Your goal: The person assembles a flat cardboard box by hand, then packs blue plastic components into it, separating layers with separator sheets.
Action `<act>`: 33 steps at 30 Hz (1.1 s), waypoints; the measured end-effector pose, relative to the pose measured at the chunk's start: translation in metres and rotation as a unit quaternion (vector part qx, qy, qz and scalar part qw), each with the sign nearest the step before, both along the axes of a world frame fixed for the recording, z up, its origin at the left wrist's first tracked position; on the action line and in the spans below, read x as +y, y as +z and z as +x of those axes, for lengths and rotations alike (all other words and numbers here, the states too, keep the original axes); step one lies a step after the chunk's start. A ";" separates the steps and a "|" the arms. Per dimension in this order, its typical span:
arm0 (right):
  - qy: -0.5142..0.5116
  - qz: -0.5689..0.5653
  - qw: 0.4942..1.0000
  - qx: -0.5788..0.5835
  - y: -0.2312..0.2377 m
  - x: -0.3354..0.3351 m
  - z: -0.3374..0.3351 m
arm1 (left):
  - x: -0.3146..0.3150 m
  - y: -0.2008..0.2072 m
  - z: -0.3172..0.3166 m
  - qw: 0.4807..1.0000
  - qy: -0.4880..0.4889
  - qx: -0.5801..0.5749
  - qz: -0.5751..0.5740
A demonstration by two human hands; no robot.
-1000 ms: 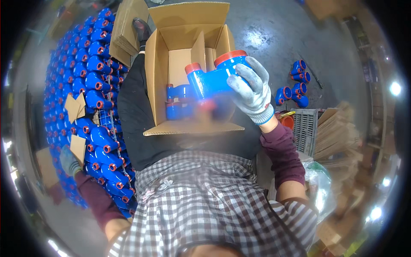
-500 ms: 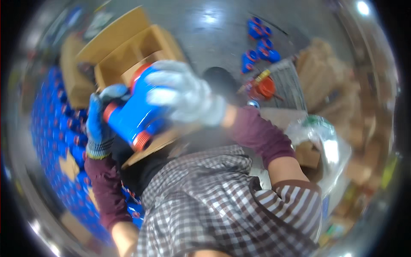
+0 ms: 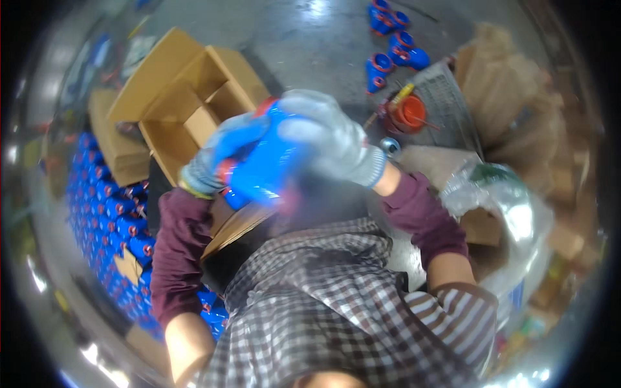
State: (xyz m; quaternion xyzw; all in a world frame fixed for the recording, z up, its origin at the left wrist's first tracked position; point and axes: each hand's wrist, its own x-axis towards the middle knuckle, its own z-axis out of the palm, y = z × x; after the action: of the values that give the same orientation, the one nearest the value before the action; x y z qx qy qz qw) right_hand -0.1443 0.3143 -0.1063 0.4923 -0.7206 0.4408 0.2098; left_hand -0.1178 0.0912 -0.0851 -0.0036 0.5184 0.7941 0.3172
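Note:
A glossy blue pipe fitting [image 3: 266, 176] with orange-red ends is held up in front of my chest, smeared a little by motion. My left hand [image 3: 223, 150], in a grey-and-blue work glove, grips its left side. The gloved right hand [image 3: 326, 137] is wrapped over its upper right side. Just beyond and to the left, an open cardboard box [image 3: 155, 81] shows inner dividers; its near flap lies below the fitting.
Many similar blue fittings [image 3: 119, 226] stand packed at the left, beside flattened cardboard [image 3: 119, 145]. Several more [image 3: 380, 70] sit on the far floor. At the right are an orange paint pot [image 3: 409, 115], a grey crate [image 3: 446, 97], brown paper [image 3: 511, 110] and a clear plastic bag [image 3: 511, 200].
The fitting has been turned and shifted right in my hands. My left hand has moved right, closer around it; my right hand has also moved right. The view has shifted slightly.

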 end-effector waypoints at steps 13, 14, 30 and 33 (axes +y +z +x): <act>-0.072 -0.235 0.825 -0.508 0.014 0.000 0.056 | 0.068 0.003 -0.012 0.913 0.375 -0.048 0.150; -0.083 -0.232 0.831 -0.499 0.019 0.000 0.055 | 0.070 0.004 -0.012 0.908 0.384 -0.041 0.163; -0.055 -0.425 0.684 -0.591 0.020 -0.013 0.061 | 0.080 -0.001 0.001 0.902 0.373 0.096 0.193; -0.047 -0.463 0.623 -0.629 0.017 -0.011 0.065 | 0.071 -0.016 0.003 0.912 0.395 0.104 0.034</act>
State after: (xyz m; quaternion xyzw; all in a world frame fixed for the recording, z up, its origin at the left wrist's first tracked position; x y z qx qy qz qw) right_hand -0.0791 0.3029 -0.0891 -0.1014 -0.3996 0.9080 -0.0742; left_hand -0.1149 0.1627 -0.1009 -0.1147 0.4773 0.8677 -0.0775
